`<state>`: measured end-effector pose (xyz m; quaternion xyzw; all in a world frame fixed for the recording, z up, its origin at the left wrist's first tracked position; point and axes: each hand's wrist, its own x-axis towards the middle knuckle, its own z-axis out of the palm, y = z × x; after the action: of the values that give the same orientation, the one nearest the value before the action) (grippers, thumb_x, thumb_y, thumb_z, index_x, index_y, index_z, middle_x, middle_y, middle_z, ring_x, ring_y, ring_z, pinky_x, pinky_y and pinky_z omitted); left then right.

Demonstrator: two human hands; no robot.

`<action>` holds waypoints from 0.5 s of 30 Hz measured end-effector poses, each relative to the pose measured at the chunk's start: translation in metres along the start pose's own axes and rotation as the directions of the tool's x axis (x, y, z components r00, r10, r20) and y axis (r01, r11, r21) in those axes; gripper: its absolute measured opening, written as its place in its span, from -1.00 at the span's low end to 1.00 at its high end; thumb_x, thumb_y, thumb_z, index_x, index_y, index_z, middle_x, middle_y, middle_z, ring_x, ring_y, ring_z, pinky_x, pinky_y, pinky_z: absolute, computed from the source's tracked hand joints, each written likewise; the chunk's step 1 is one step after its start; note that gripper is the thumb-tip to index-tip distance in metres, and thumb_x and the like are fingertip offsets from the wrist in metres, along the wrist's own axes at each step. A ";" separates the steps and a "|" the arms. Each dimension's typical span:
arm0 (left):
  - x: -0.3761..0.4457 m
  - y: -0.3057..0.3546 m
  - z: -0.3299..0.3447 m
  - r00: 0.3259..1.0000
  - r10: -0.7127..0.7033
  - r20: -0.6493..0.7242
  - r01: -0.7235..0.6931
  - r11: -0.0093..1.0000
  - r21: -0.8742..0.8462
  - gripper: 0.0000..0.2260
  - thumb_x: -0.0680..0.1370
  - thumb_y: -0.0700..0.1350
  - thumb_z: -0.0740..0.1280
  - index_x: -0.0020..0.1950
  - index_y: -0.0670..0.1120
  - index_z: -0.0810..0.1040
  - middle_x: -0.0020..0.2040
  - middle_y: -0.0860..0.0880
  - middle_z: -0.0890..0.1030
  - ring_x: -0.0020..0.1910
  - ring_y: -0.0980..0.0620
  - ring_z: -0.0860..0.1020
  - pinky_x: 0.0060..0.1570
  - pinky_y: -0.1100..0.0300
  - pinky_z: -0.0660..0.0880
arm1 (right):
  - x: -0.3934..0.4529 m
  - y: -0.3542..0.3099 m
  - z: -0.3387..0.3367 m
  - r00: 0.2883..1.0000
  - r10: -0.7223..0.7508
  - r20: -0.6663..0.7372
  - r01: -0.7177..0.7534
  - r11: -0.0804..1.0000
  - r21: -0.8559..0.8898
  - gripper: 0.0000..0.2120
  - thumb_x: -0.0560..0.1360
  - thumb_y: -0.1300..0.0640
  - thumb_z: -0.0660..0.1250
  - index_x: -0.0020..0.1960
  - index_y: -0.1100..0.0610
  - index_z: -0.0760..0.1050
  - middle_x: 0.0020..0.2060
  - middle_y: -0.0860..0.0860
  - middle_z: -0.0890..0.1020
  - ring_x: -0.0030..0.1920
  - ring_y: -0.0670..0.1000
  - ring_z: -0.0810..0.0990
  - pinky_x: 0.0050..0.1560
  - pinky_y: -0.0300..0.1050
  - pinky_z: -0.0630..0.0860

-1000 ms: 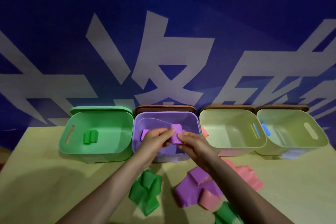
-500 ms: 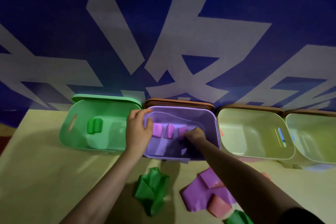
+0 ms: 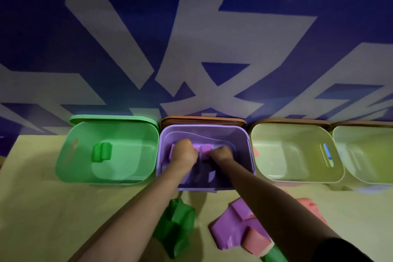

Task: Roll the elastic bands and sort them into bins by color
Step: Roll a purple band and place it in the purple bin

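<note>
Both hands are reaching into the purple bin (image 3: 244, 151), which is sitting at twelve o'clock from the person on the table (image 3: 42, 208). The left hand (image 3: 184, 152) is lying with curled fingers over the purple rolls (image 3: 205, 148) on the bin floor, and the right hand (image 3: 221, 153) is curling beside it at three o'clock; whether either is actually gripping a roll, I cannot tell. At nine o'clock from the purple bin, the green bin (image 3: 70, 166) is holding green rolls (image 3: 102, 152). At three o'clock, two pale bins (image 3: 297, 176) are standing side by side. Toward six o'clock, loose green bands (image 3: 176, 225), purple bands (image 3: 231, 225) and pink bands (image 3: 255, 240) are lying on the table.
</note>
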<state>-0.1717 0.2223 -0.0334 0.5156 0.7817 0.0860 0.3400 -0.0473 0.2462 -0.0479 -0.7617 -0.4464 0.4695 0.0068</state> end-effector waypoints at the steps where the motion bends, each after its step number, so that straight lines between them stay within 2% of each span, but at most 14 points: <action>1: 0.005 -0.002 0.003 1.000 -0.022 0.006 0.021 0.999 0.048 -0.76 0.56 -0.08 0.29 0.10 -0.24 0.56 0.08 -0.22 0.63 0.12 -0.21 0.56 0.08 0.05 0.44 | 0.002 0.001 0.002 1.000 -0.002 0.002 0.003 1.000 -0.012 -0.63 0.47 -0.01 0.38 0.11 0.27 0.54 -0.01 0.12 0.61 0.05 0.09 0.57 0.09 -0.19 0.44; 3: 0.013 -0.004 0.009 0.999 -0.043 0.018 0.040 0.992 0.123 -0.76 0.55 -0.09 0.31 0.11 -0.23 0.57 0.11 -0.22 0.62 0.14 -0.21 0.55 0.11 0.05 0.43 | 0.007 0.004 0.005 1.000 -0.012 0.022 0.013 0.999 -0.040 -0.62 0.51 0.01 0.32 0.18 0.27 0.53 0.12 0.15 0.62 0.14 0.12 0.57 0.19 -0.14 0.45; 5: 0.017 -0.008 0.013 0.999 -0.034 0.008 0.032 0.985 0.172 -0.75 0.54 -0.09 0.31 0.12 -0.22 0.56 0.13 -0.20 0.61 0.16 -0.21 0.54 0.13 0.04 0.42 | 0.010 0.005 0.007 0.999 -0.007 0.043 0.006 1.000 0.022 -0.66 0.54 0.07 0.29 0.21 0.27 0.52 0.17 0.16 0.60 0.12 0.12 0.57 0.15 -0.13 0.45; 8: 0.022 -0.011 0.015 1.000 -0.007 -0.011 0.009 0.982 0.187 -0.79 0.51 -0.11 0.33 0.06 -0.21 0.59 0.09 -0.19 0.63 0.13 -0.22 0.55 0.10 0.03 0.43 | 0.016 0.009 0.007 0.999 -0.014 -0.030 0.016 0.999 0.041 -0.63 0.58 0.02 0.23 0.22 0.29 0.48 0.18 0.18 0.58 0.19 0.12 0.54 0.19 -0.14 0.41; 11: 0.023 -0.017 0.014 0.998 0.034 -0.053 -0.027 0.991 0.133 -0.84 0.49 -0.16 0.31 -0.04 -0.22 0.61 -0.04 -0.22 0.66 0.03 -0.23 0.58 0.00 0.03 0.44 | 0.019 0.010 0.008 1.000 -0.005 -0.009 0.006 0.999 0.054 -0.64 0.57 0.02 0.26 0.18 0.29 0.48 0.13 0.19 0.59 0.15 0.14 0.57 -0.01 -0.20 0.43; 12: 0.022 -0.018 0.014 0.996 0.049 -0.068 -0.041 0.991 0.124 -0.85 0.49 -0.17 0.31 -0.05 -0.22 0.61 -0.06 -0.22 0.66 0.01 -0.23 0.58 -0.02 0.03 0.45 | 0.021 0.010 0.010 1.000 -0.019 -0.007 0.019 0.998 0.060 -0.65 0.55 0.02 0.29 0.16 0.29 0.49 0.11 0.19 0.59 0.12 0.16 0.58 0.00 -0.21 0.47; 15: 0.018 -0.022 0.015 0.994 0.085 -0.073 -0.075 0.989 0.131 -0.85 0.51 -0.14 0.34 -0.02 -0.21 0.62 -0.07 -0.21 0.67 -0.02 -0.21 0.59 -0.03 0.05 0.44 | 0.019 0.007 0.011 0.998 -0.046 0.033 0.044 0.997 0.069 -0.68 0.49 0.05 0.35 0.10 0.28 0.53 0.06 0.20 0.62 0.06 0.17 0.62 0.09 -0.05 0.58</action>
<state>-0.1826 0.2244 -0.0631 0.5637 0.7770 0.0695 0.2715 -0.0478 0.2507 -0.0709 -0.7426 -0.4471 0.4973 0.0357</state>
